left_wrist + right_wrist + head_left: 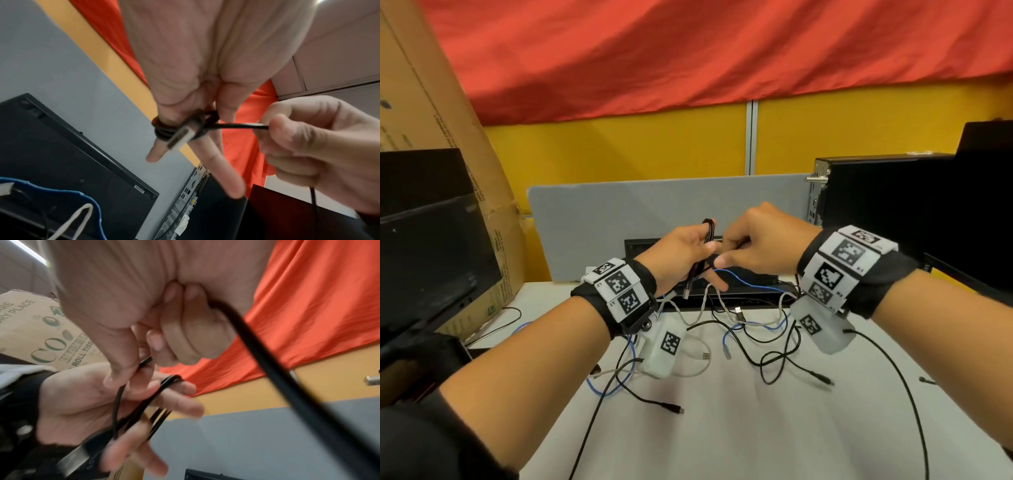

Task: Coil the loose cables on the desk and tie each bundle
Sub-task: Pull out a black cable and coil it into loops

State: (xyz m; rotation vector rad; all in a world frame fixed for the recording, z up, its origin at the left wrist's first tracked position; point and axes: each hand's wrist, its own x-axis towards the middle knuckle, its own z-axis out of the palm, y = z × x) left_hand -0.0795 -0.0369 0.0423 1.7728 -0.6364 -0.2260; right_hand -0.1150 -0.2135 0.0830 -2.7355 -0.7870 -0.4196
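A black USB cable (708, 226) is wound in several loops round the fingers of my left hand (678, 250), held above the back of the white desk (756, 438). Its silver USB plug (687, 291) hangs below that hand. In the left wrist view the loops (162, 131) wrap the thumb and a finger, with the plug (180, 138) lying across them. My right hand (753, 243) pinches the free strand (242, 125) just right of the coil. In the right wrist view the strand's tail (287, 386) runs out of the curled fingers of my right hand (123, 296).
Loose cables lie tangled on the desk below: a blue one (743, 277), a grey-white one (698, 320), several black ones (784, 359). A monitor (431, 257) and cardboard box (431, 102) stand left, a PC tower (876, 205) right, a grey divider (619, 212) behind.
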